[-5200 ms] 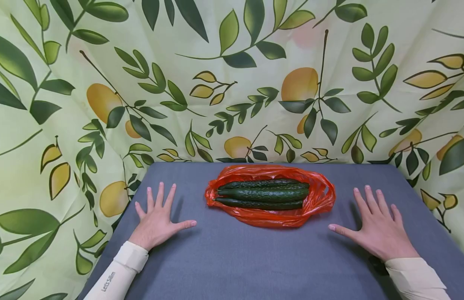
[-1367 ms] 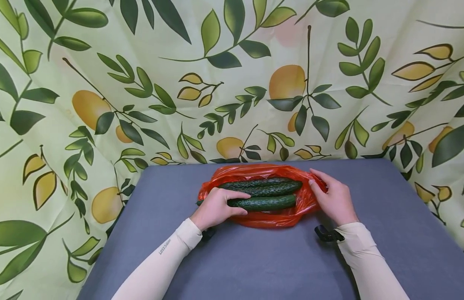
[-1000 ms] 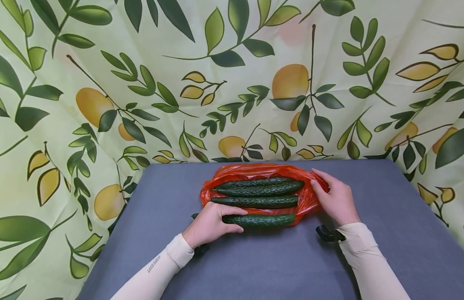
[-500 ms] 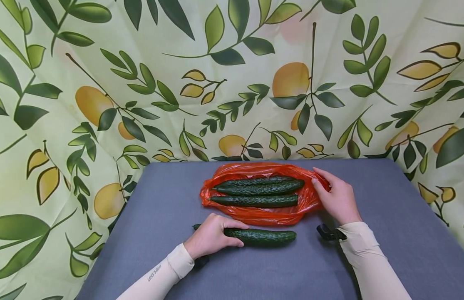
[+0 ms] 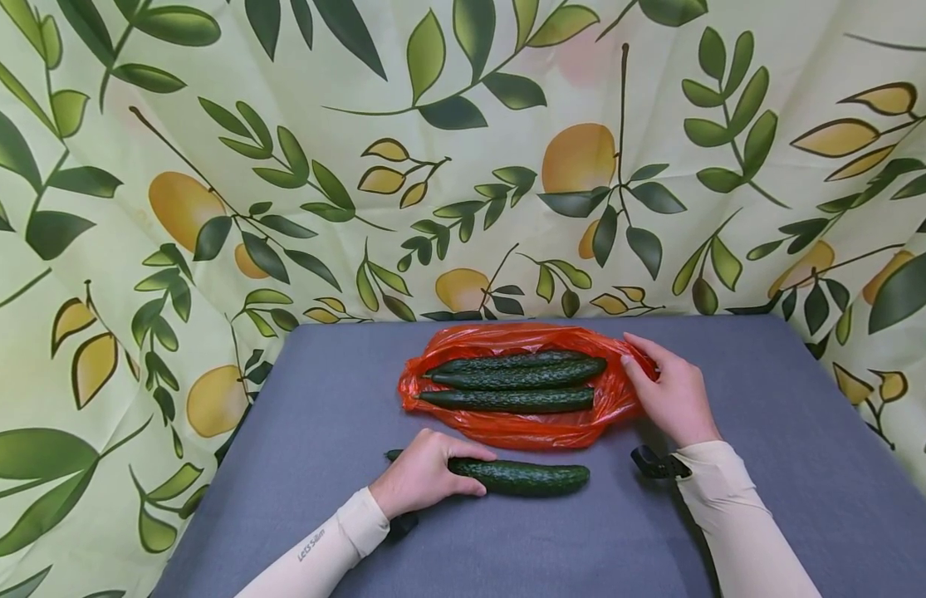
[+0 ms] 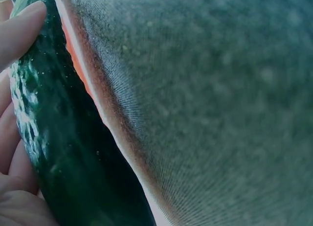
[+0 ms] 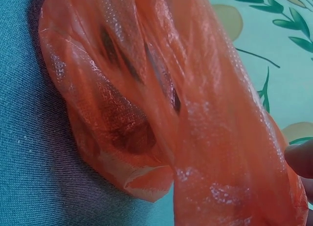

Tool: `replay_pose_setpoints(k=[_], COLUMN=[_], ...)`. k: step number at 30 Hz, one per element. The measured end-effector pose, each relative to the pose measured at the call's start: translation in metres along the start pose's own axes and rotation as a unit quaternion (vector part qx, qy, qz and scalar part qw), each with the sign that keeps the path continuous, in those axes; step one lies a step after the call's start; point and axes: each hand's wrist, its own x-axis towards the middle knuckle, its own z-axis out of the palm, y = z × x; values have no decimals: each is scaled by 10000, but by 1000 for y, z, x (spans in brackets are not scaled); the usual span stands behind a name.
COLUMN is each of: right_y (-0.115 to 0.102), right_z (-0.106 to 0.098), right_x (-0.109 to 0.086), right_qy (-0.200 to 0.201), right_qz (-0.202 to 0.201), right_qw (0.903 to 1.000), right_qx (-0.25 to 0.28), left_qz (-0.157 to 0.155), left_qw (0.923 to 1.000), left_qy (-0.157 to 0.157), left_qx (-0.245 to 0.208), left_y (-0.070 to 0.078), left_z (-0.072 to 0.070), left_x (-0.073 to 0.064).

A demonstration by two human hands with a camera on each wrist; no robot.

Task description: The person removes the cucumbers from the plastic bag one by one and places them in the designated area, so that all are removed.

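Note:
My left hand (image 5: 418,475) grips a dark green, bumpy cucumber (image 5: 533,479) from above, around its stem half. The cucumber lies crosswise in front of a red plastic bag (image 5: 533,434), apart from it. In the left wrist view, the thumb and fingers wrap the cucumber (image 6: 58,133) from both sides. Several more cucumbers (image 5: 518,402) lie side by side in the bag's open mouth. At the bag's right end, my right hand (image 5: 678,400) pinches the plastic between thumb and fingers. The right wrist view shows the stretched bag (image 7: 215,138) with fingertips (image 7: 301,160) at its edge.
A grey-blue cloth (image 5: 507,548) covers the table. Behind it hangs a pale curtain (image 5: 320,75) printed with leaves and orange fruit. Each wrist wears a small black device; the right one (image 5: 657,463) shows below the cuff.
Both hands were spread on either side of the bag. My right hand took hold of its right end, while my left drew one cucumber out toward me. Little moved in the last half second.

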Motion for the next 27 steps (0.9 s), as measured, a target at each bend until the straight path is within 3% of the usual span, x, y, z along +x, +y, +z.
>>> replay_pose_setpoints(k=[20, 27], right_y=[3, 3], right_z=[0, 0], right_x=[1, 1], right_qy=[-35, -80], right_qz=[29, 35], right_qw=[10000, 9999], right_qx=[-7, 81], left_qz=[-159, -7], left_qw=[9992, 9986], left_qy=[-150, -305], left_qx=[346, 432], left_y=[4, 10], left_z=[0, -5], left_x=[2, 6])
